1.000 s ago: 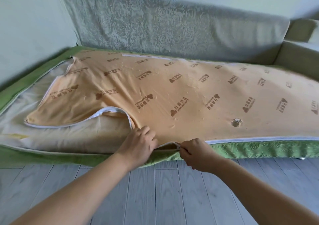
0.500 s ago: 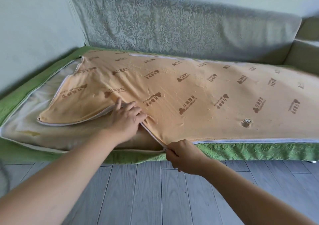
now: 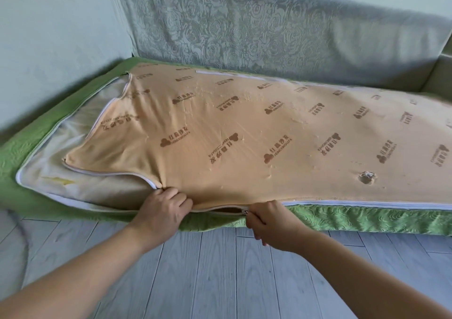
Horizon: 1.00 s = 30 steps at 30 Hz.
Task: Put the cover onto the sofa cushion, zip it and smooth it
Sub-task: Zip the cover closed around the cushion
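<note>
Head view shows the right hand (image 3: 271, 223) pinching the zipper pull (image 3: 244, 211) while the left hand (image 3: 161, 211) clutches the cover (image 3: 244, 135) just beside it. Right of that grip the zip (image 3: 367, 202) is closed; leftward the cushion (image 3: 97, 189) lies exposed, so zipping and smoothing remain.

The pale orange fabric cushion cover (image 3: 244, 123) carries a repeated brown printed logo (image 3: 273, 156): a small cloud-like mark beside the Chinese characters 红鑫沙发, with a line of small Latin capitals beneath that seems to read HONGXINSHAFA. The prints lie at differing angles across the cloth, and those near the far edge are too small to read.
</note>
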Each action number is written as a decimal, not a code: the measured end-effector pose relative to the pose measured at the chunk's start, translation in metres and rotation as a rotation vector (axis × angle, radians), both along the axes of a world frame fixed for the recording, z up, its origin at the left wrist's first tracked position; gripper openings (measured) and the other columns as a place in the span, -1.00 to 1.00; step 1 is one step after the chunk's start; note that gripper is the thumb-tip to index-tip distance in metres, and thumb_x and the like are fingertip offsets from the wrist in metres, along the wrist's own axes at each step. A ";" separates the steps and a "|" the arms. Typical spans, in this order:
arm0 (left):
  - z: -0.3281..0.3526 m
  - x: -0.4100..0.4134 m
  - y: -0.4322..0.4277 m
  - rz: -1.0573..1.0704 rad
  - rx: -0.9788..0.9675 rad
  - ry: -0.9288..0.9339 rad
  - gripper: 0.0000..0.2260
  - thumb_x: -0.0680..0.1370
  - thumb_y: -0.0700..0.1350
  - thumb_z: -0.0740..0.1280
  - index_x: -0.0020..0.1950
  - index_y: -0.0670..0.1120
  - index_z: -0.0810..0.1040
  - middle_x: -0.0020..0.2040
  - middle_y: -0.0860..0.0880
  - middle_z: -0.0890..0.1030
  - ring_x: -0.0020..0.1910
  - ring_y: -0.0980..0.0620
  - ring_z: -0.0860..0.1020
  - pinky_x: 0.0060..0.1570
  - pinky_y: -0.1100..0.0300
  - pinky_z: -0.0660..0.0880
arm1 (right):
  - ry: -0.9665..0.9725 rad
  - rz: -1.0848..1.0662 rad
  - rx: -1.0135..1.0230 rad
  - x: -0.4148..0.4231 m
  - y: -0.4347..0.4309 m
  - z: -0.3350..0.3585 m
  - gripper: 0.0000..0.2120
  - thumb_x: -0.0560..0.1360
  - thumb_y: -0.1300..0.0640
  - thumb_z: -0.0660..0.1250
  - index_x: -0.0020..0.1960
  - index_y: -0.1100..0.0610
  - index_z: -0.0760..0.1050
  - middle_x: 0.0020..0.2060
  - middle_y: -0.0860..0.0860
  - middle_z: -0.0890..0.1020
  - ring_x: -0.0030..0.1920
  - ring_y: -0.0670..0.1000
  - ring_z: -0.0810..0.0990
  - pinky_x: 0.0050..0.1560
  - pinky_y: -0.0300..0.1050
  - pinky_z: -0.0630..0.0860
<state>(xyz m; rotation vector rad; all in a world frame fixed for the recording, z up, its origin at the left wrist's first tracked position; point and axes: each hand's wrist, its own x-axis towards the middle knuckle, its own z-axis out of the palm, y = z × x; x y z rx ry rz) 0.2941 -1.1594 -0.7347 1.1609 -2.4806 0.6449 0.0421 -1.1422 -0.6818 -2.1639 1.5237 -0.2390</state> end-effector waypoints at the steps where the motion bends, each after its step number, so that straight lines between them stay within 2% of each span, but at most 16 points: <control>1: -0.002 -0.001 -0.003 0.011 -0.010 0.011 -0.87 0.33 -0.27 0.13 -0.36 -0.08 0.39 -0.43 -0.04 0.42 -0.43 -0.08 0.46 -0.49 0.18 0.33 | 0.015 0.007 -0.024 0.005 -0.001 -0.001 -0.69 0.54 0.18 0.08 -0.20 0.36 0.47 -0.30 0.25 0.62 -0.37 0.16 0.58 -0.32 -0.02 0.50; 3: 0.004 0.001 -0.001 0.018 -0.055 0.053 -0.88 0.33 -0.29 0.22 -0.36 -0.09 0.43 -0.42 -0.05 0.42 -0.40 -0.10 0.45 -0.47 0.15 0.33 | 0.036 0.039 -0.064 0.018 -0.002 -0.002 -0.68 0.55 0.16 0.08 -0.21 0.36 0.45 -0.28 0.29 0.60 -0.27 0.26 0.58 -0.26 0.05 0.51; 5: 0.016 0.013 0.002 0.072 -0.129 0.093 -0.90 0.30 -0.29 0.28 -0.32 -0.10 0.50 -0.36 -0.08 0.45 -0.31 -0.12 0.40 -0.42 0.11 0.31 | 0.037 0.064 -0.080 0.035 -0.003 -0.002 -0.68 0.56 0.17 0.09 -0.24 0.34 0.44 -0.28 0.30 0.60 -0.25 0.29 0.57 -0.24 0.08 0.52; 8: 0.039 0.039 -0.007 0.126 -0.217 0.104 -0.89 0.30 -0.23 0.29 -0.25 -0.09 0.58 -0.15 -0.09 0.55 -0.11 -0.14 0.41 -0.21 0.02 0.33 | 0.040 0.072 -0.094 0.057 -0.007 -0.002 -0.69 0.56 0.16 0.09 -0.27 0.28 0.43 -0.26 0.30 0.61 -0.24 0.29 0.58 -0.21 0.08 0.54; 11: 0.044 0.063 -0.023 0.083 -0.161 0.049 -0.73 0.37 -0.16 0.17 0.01 -0.08 0.53 0.14 -0.11 0.59 0.17 -0.15 0.45 0.13 -0.06 0.29 | 0.028 0.084 -0.071 0.079 -0.011 -0.002 -0.69 0.56 0.15 0.09 -0.28 0.26 0.41 -0.24 0.30 0.61 -0.24 0.30 0.58 -0.19 0.10 0.56; 13: 0.045 0.074 -0.031 0.115 -0.091 -0.007 -0.61 0.40 -0.15 0.11 0.22 -0.05 0.42 0.23 -0.10 0.56 0.24 -0.15 0.49 0.24 -0.09 0.25 | 0.019 0.096 -0.072 0.095 -0.011 0.000 -0.70 0.56 0.15 0.09 -0.30 0.24 0.39 -0.22 0.31 0.61 -0.23 0.32 0.58 -0.18 0.10 0.56; 15: 0.050 0.074 -0.039 0.146 -0.050 -0.071 -0.57 0.39 -0.16 0.16 0.25 -0.03 0.48 0.16 -0.09 0.61 0.16 -0.19 0.55 0.20 -0.18 0.36 | 0.011 0.112 -0.088 0.108 -0.012 0.001 -0.69 0.56 0.16 0.09 -0.35 0.20 0.33 -0.21 0.32 0.61 -0.21 0.32 0.59 -0.17 0.09 0.55; 17: 0.061 0.072 -0.041 0.153 -0.043 -0.115 -0.69 0.37 -0.17 0.19 0.03 -0.06 0.63 -0.06 -0.10 0.66 -0.01 -0.20 0.61 0.01 -0.23 0.47 | 0.011 0.117 -0.094 0.120 -0.012 0.001 -0.68 0.54 0.17 0.09 -0.38 0.20 0.32 -0.24 0.32 0.61 -0.23 0.31 0.59 -0.18 0.09 0.55; 20: 0.075 0.078 -0.036 0.108 -0.025 -0.095 -0.86 0.33 -0.25 0.25 -0.20 -0.13 0.59 -0.32 -0.05 0.60 -0.24 -0.11 0.59 -0.14 -0.03 0.51 | 0.007 0.115 -0.095 0.131 -0.013 0.000 -0.67 0.54 0.18 0.09 -0.29 0.35 0.44 -0.28 0.32 0.61 -0.27 0.30 0.59 -0.21 0.09 0.55; 23: 0.073 0.096 -0.008 0.045 -0.056 -0.055 -0.85 0.31 -0.31 0.18 -0.36 -0.11 0.49 -0.44 -0.03 0.47 -0.39 -0.07 0.50 -0.16 0.06 0.49 | 0.007 0.121 -0.064 0.132 -0.014 0.003 -0.67 0.54 0.18 0.08 -0.19 0.39 0.48 -0.28 0.30 0.63 -0.31 0.27 0.62 -0.25 0.04 0.57; 26: 0.054 0.102 0.035 -0.002 -0.058 -0.008 -0.79 0.27 -0.37 0.10 -0.40 -0.11 0.42 -0.47 -0.05 0.36 -0.49 -0.07 0.37 -0.30 0.09 0.36 | 0.021 0.157 -0.039 0.137 -0.011 0.008 -0.67 0.55 0.19 0.06 -0.16 0.38 0.49 -0.29 0.26 0.65 -0.34 0.20 0.64 -0.29 -0.05 0.56; 28: 0.036 0.101 0.045 0.037 -0.005 0.002 -0.80 0.26 -0.35 0.08 -0.40 -0.10 0.42 -0.46 -0.04 0.36 -0.48 -0.07 0.38 -0.32 0.12 0.22 | 0.038 0.200 -0.041 0.147 -0.007 0.006 -0.67 0.55 0.20 0.06 -0.16 0.40 0.49 -0.28 0.28 0.65 -0.29 0.24 0.62 -0.26 -0.01 0.56; 30: 0.020 0.100 0.034 0.079 0.053 0.015 -0.81 0.27 -0.30 0.09 -0.37 -0.10 0.46 -0.45 -0.03 0.41 -0.45 -0.07 0.45 -0.32 0.13 0.15 | 0.039 0.223 -0.041 0.156 -0.005 0.003 -0.66 0.55 0.20 0.06 -0.17 0.41 0.48 -0.27 0.31 0.63 -0.26 0.28 0.60 -0.23 0.07 0.55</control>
